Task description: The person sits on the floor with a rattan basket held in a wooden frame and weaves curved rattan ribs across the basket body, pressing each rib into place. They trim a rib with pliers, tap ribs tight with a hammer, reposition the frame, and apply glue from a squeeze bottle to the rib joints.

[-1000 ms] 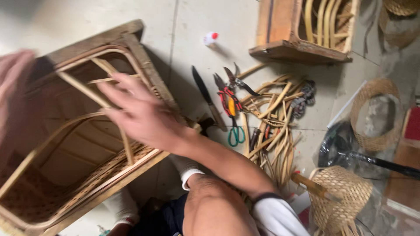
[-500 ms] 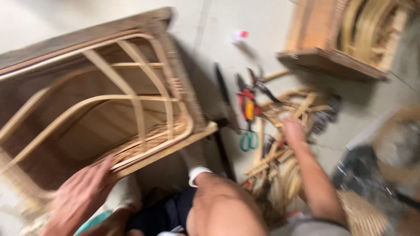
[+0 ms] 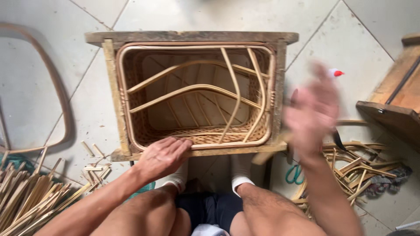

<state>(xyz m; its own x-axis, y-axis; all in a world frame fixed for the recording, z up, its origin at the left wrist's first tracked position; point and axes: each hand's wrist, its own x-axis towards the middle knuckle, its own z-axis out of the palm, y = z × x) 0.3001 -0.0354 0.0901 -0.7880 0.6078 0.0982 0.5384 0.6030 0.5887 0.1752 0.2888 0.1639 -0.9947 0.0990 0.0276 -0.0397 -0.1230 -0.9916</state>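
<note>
Where the head camera looks straight down, a rectangular wooden frame [image 3: 192, 38] of rough, weathered planks stands on the pale tiled floor [image 3: 210, 13] between the person's feet, which are in white socks [image 3: 240, 175]. Inside the frame sits a half-woven rattan basket [image 3: 197, 94]: its rounded-corner rim is a smooth, light cane hoop, its lower walls are tightly woven in fine strands, and several curved cane ribs arch across the open top.

The left hand [image 3: 162, 155] lies flat, palm down, on the near edge of the frame and rim, fingers stretched out together and pressing on the cane rather than pinching it. The right hand [image 3: 311, 111] is raised above the floor just right of the frame, blurred, its grip spread open with the palm facing down and nothing in it.

To the left lies a heap of straight split bamboo sticks [image 3: 30, 201], with short offcuts [image 3: 94, 164] scattered near the frame's corner, and a large bent cane hoop [image 3: 57, 91] rests on the tiles. To the right lies a tangle of curved cane strips [image 3: 354, 164], with green-handled scissors [image 3: 295, 175] beside it, a small white bottle with a red cap [image 3: 335, 73], and a dark wooden stool [image 3: 393, 105] at the edge.
</note>
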